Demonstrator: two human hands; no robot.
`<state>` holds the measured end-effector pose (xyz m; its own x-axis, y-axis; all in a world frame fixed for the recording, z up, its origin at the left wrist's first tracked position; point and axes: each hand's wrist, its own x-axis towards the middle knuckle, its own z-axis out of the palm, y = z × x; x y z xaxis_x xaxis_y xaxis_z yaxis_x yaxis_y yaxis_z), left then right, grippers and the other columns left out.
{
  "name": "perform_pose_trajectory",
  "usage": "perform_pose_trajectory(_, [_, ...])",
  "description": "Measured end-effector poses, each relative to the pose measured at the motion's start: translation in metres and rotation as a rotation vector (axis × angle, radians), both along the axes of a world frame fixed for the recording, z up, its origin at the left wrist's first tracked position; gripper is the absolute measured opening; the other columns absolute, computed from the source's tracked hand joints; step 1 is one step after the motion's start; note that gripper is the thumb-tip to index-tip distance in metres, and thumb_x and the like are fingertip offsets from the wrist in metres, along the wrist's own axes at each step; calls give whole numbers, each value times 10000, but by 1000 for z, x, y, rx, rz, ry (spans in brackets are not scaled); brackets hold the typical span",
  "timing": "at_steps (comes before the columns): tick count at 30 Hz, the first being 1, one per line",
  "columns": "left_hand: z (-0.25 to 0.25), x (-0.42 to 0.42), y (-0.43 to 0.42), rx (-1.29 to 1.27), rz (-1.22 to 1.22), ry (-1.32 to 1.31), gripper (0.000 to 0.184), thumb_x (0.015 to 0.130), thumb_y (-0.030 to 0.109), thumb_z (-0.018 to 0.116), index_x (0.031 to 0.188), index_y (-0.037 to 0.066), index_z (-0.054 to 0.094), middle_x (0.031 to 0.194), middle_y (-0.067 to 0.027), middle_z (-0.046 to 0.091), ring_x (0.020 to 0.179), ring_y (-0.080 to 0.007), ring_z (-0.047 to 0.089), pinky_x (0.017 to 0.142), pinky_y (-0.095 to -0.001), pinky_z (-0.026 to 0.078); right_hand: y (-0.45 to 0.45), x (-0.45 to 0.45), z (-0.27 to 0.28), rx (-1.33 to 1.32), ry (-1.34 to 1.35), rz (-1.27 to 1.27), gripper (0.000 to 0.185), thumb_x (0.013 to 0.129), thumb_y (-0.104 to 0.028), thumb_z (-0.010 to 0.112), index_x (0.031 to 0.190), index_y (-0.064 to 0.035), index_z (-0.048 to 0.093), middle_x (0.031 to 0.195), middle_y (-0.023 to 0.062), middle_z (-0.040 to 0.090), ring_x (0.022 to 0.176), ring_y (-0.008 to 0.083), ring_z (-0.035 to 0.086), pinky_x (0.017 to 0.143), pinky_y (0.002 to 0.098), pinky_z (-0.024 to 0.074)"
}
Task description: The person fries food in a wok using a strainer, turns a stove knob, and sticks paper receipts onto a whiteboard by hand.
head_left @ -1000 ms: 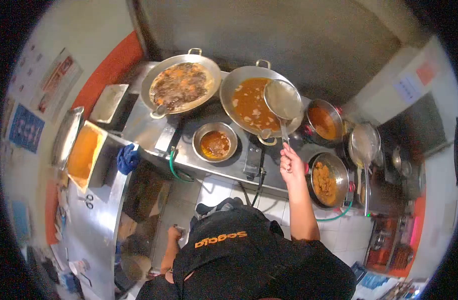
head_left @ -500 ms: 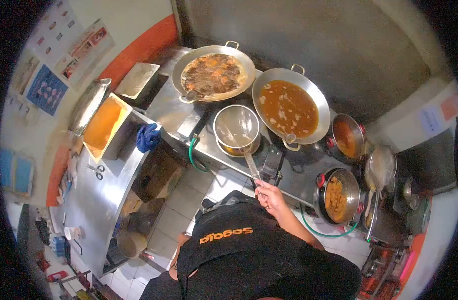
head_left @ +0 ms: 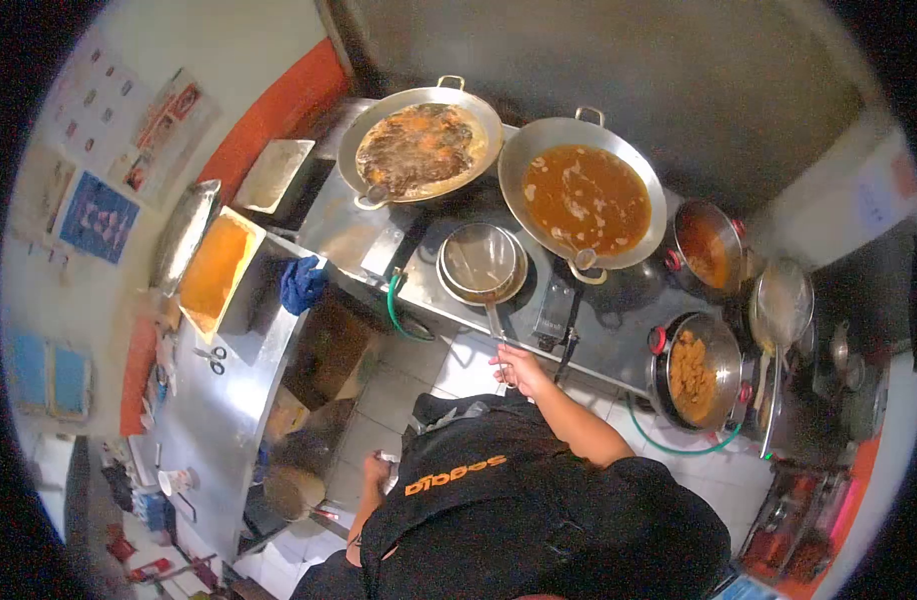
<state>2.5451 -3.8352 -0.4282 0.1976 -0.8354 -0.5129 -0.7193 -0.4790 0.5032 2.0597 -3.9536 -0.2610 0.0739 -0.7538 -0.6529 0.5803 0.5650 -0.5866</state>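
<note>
Your right hand (head_left: 520,371): fingers closed round handle end of strainer (head_left: 481,258). Mesh end lies straight out from grip, a touch L; long axis runs fwd from your fist, away from body. Sits over small bowl (head_left: 524,270), smaller across than it; can't tell if rims touch. Right hand is the nearer by far. Your left hand (head_left: 379,468): low, L of grip & back a bit, well apart from strainer. Pale bit at its fingers; can't tell if held.

Counts, from grip:
- Woks, 2: near wok (head_left: 579,132) fwd-R, brown liquid w/ pale bits; far wok (head_left: 492,140) fwd-L, past the bowl, dark frothy contents.
- Red-handled pans, 2, both R: upper pan (head_left: 712,212) further fwd, reddish-brown contents; lower pan (head_left: 727,350) abt level w/ grip, golden-brown pcs.
- Sm. bowl, 1, fwd.
- Strainers: 1 in hand; 1 similar round tool (head_left: 785,300), far R.
- Blue cloth (head_left: 303,285), 1, L & fwd.
- Scissors (head_left: 215,359), 1, well L.
</note>
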Motion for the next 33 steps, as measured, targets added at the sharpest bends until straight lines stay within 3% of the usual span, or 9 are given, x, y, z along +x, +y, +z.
perform_pose_trajectory(3, [18,9,13,178,59,167,555,619,98,700,1147,2,557,879,-142,656,745,-196,617,671,-335,509,8,-6,-16,46,-35,27,484,914,-298,534,1289,-25,398,1039,126,605,757,199,621,660,311,525])
perform_pose_trajectory(5, [13,30,22,151,-160,110,577,609,109,719,1153,9,552,841,-125,642,718,-175,594,643,-336,503,11,-9,-32,115,-35,-36,477,903,-326,548,1238,-5,437,1004,122,618,745,195,622,658,314,525])
perform_pose_trajectory(8, [31,32,12,-30,-577,-58,636,597,188,737,1178,29,533,858,-163,650,731,-249,625,650,-383,505,23,-12,-123,254,485,-260,330,884,-330,551,921,-9,618,821,127,645,676,216,620,605,332,503])
perform_pose_trajectory(9, [38,35,5,-3,-620,-168,635,601,202,733,1180,39,531,883,-174,649,760,-285,628,671,-396,505,27,-11,-109,248,1266,-197,205,834,-209,594,891,-14,618,795,146,638,709,270,621,655,362,493])
perform_pose_trajectory(12, [31,67,-10,159,-612,-339,612,623,225,721,1182,62,532,943,-195,641,842,-358,622,714,-424,498,30,-17,-131,258,1471,-553,222,768,-105,638,970,-30,585,968,166,596,901,322,572,776,376,460])
perform_pose_trajectory(19, [40,72,-98,65,-1025,-190,506,705,240,694,1142,35,545,959,-216,626,843,-360,614,703,-427,491,13,-28,-154,-17,1394,-835,327,676,2,704,951,-31,531,959,129,530,907,323,532,797,378,431])
perform_pose_trajectory(25, [70,-46,-89,-95,-708,-231,362,762,221,657,1024,-19,587,883,-219,626,751,-294,627,655,-409,492,21,-32,-170,-49,1401,-949,214,690,-32,722,842,-18,572,934,102,581,860,285,579,746,349,469])
perform_pose_trajectory(30, [48,-131,-12,-350,-988,-125,258,708,68,663,954,35,593,834,-179,599,797,-327,596,648,-402,461,26,-35,-180,-118,1370,-1096,259,640,-67,774,830,-13,606,908,97,596,821,279,587,706,355,477])
perform_pose_trajectory(33, [18,-121,24,-404,-1397,-217,233,719,56,642,943,66,580,821,-156,587,780,-329,566,649,-419,442,27,-36,-191,-138,1306,-1139,247,646,-65,773,822,-8,609,911,103,607,811,276,602,677,345,497])
